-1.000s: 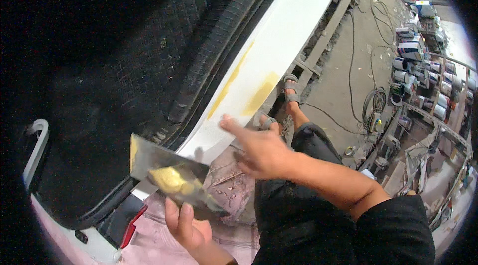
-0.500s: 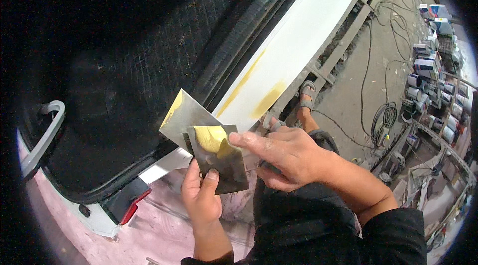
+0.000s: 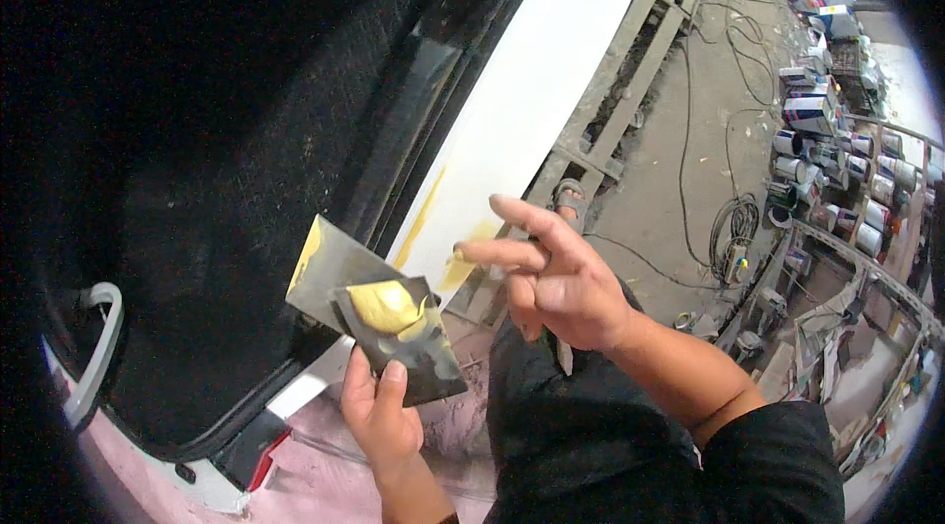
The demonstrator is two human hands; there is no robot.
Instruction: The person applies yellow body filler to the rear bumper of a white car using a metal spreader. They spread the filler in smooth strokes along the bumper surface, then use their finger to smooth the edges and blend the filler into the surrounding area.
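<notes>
My left hand (image 3: 382,418) pinches two flat metal putty spreaders, its thumb on top. The upper, darker spreader (image 3: 425,367) bears a mound of yellow putty (image 3: 382,308) and grey-yellow smears. From beneath it juts a lighter spreader (image 3: 345,266) with yellow putty along its far edge. To the right, my right hand (image 3: 576,293) hangs apart from the spreaders, empty, some fingers stretched out and others bent. Yellow shows on one fingertip. Beyond both hands runs a long white vehicle panel (image 3: 532,81) with a yellow streak (image 3: 421,217) and a yellow patch (image 3: 460,266).
A dark vehicle interior (image 3: 226,229) opens at the left, with a grey curved handle (image 3: 103,347). Wooden pallet slats (image 3: 645,61) lie beside the panel. Coiled cable (image 3: 733,239) is on the floor. Several paint cans (image 3: 812,160) and a metal frame (image 3: 856,268) stand at the right.
My right hand has come off the upper spreader and its fingers have spread. The putty on that spreader looks more heaped. The view has shifted, so the surroundings sit further left.
</notes>
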